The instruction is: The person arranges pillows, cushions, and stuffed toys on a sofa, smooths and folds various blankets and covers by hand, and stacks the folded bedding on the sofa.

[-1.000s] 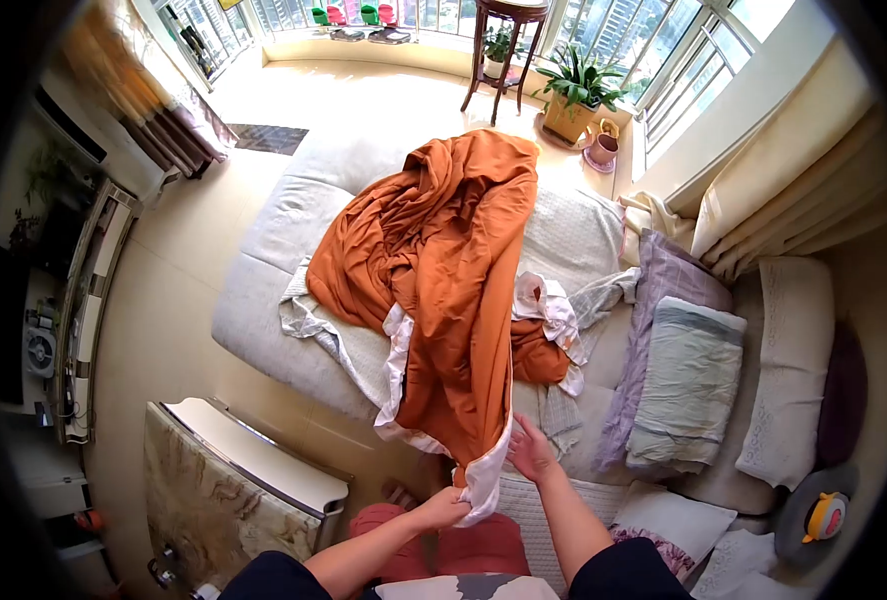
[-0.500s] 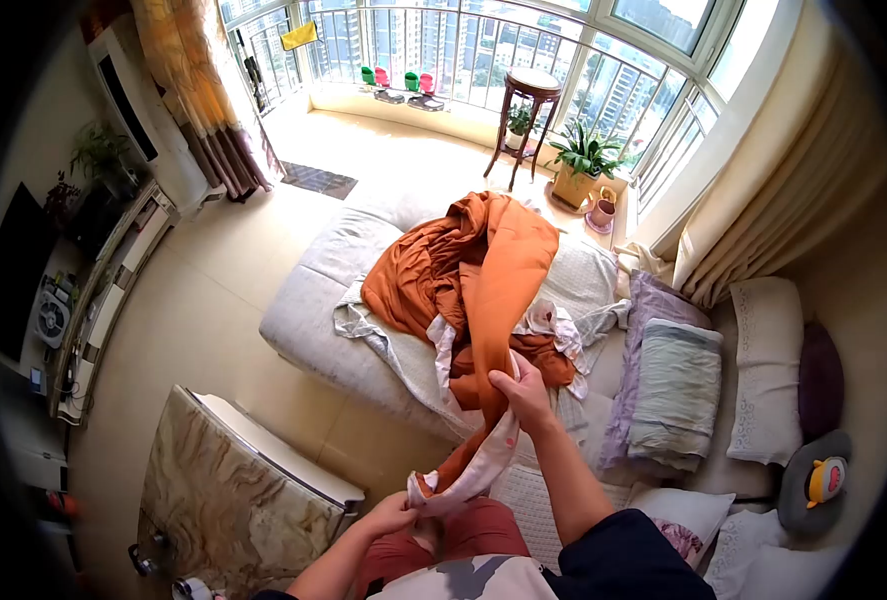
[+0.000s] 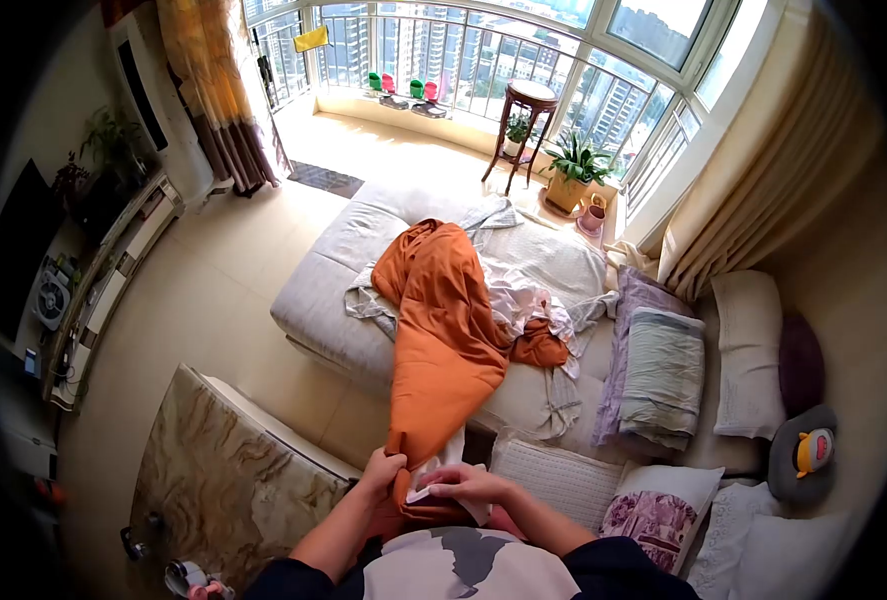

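The orange fabric quilt [image 3: 443, 350] stretches from the pale grey padded couch [image 3: 313, 300] to the person's near side. The left hand [image 3: 384, 472], closed in a fist, clenches its near left edge, probably bearing the slung weight. The right hand [image 3: 466, 484], half curled, meets the white fabric edge [image 3: 422, 493]; its grip cannot be told.

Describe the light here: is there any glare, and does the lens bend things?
Head view: strong daylight washes out the pale tiled floor near the wide glass windows; head view: black rims the picture, and the long, pale, low cabinet looks curved, probably lens distortion; head view: the crumpled orange fabric cover is well lit, its folds readable.
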### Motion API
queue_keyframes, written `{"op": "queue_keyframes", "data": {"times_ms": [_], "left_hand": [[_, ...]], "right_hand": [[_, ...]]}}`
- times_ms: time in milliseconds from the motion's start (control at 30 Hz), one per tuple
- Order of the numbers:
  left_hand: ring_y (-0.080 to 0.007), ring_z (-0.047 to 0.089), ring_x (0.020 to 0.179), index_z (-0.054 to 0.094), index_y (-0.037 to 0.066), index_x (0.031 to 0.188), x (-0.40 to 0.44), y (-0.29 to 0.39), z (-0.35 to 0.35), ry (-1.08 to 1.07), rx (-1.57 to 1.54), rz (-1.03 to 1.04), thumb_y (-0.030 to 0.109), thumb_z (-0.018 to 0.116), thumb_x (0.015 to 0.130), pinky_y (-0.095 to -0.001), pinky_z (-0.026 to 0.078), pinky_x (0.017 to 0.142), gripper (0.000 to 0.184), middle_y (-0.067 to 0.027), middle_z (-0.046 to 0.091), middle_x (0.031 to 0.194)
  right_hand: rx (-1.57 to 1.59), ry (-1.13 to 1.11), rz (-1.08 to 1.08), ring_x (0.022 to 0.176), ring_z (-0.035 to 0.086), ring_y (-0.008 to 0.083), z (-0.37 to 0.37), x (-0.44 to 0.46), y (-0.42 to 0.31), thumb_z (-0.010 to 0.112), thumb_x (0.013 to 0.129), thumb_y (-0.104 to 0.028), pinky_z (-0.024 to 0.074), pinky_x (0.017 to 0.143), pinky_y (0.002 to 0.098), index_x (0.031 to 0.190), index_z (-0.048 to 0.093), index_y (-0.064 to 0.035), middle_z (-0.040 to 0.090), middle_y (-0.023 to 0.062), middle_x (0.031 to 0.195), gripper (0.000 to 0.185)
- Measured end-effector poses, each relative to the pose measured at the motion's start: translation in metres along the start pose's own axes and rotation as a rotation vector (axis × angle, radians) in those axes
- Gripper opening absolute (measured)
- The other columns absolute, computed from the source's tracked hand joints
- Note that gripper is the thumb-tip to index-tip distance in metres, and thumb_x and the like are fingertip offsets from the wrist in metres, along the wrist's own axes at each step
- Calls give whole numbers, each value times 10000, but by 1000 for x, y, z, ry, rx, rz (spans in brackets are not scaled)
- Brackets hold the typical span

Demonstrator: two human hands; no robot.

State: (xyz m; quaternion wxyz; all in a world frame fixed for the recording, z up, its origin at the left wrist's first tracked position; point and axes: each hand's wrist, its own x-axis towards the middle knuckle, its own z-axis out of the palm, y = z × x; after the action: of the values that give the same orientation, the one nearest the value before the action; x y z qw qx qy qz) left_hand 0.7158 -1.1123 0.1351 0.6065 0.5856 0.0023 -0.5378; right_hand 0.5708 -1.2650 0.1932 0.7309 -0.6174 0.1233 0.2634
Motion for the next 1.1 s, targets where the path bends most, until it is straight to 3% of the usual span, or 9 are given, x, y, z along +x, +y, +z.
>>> {"op": "queue_keyframes", "data": {"times_ms": [133, 200, 300, 367, 533, 667, 800, 967, 1100], "left_hand": [[-110, 548, 661, 560, 3, 835, -35, 42, 20, -254, 57, 48, -7, 467, 697, -254, 452, 595, 166, -25, 562, 748], [-73, 527, 656, 576, 16, 868, -51, 64, 31, -524, 271, -15, 6, 472, 717, -226, 440, 597, 183, -4, 568, 744], [-72, 507, 706, 579, 14, 907, -72, 71, 64, -746, 442, 132, 30, 475, 737, -214, 424, 647, 200, 1, 568, 765], [-86, 509, 851, 576, 26, 1024, -58, 43, 60, -835, 467, 73, 89, 508, 767, -222, 407, 775, 272, -13, 584, 898], [-80, 503, 926, 531, 41, 1153, -69, 69, 56, -581, 28, -187, 279, 561, 842, -207, 400, 803, 393, -13, 572, 1025], [-74, 526, 786, 578, 65, 1077, -38, 51, 54, -619, 503, -62, 425, 560, 847, -184, 408, 695, 428, 13, 576, 905], [-148, 493, 1031, 525, 6, 1157, -38, 45, 87, -782, 694, 23, 442, 534, 857, -264, 377, 881, 529, -81, 559, 1095], [-140, 487, 789, 519, 38, 829, -35, 30, 119, -933, 824, 24, 497, 566, 816, -291, 391, 715, 462, -45, 538, 805], [-140, 421, 644, 386, 56, 687, -14, 33, 124, -930, 947, 237, 341, 602, 774, -309, 362, 593, 368, -51, 419, 634]], "right_hand": [[717, 482, 292, 1067, 519, 235, -30, -10, 21, 467, 885, -455, 414, 895, 363, 1268, 392, -84, 531, 104, 1169, 539], [1224, 435, -93, 1049, 530, 259, -45, -6, 34, 465, 862, -507, 432, 885, 369, 1262, 404, -83, 517, 117, 1201, 586], [1249, 484, -498, 963, 574, 261, -61, 3, -2, 512, 847, -433, 466, 851, 369, 1202, 465, -34, 557, 129, 1144, 536], [1180, 521, -414, 927, 588, 249, -77, -1, -19, 528, 835, -361, 480, 825, 356, 1133, 504, -13, 582, 131, 1085, 459], [1046, 816, -649, 775, 610, 215, -102, -45, -80, 504, 768, -131, 502, 748, 312, 886, 580, 38, 627, 115, 865, 220], [910, 1088, -827, 830, 589, 217, -118, -119, -85, 514, 736, -124, 479, 798, 315, 974, 534, 19, 596, 104, 919, 279], [917, 1291, -941, 801, 582, 206, -118, -205, -64, 504, 727, -143, 477, 781, 314, 901, 551, -2, 591, 95, 900, 229], [798, 1710, -767, 856, 585, 221, -116, -277, -21, 539, 737, -188, 464, 805, 295, 936, 588, 45, 608, 123, 936, 310], [486, 2196, -105, 909, 561, 213, -182, -258, -2, 665, 705, -163, 441, 822, 273, 1027, 532, 159, 564, 159, 1053, 475]]}}
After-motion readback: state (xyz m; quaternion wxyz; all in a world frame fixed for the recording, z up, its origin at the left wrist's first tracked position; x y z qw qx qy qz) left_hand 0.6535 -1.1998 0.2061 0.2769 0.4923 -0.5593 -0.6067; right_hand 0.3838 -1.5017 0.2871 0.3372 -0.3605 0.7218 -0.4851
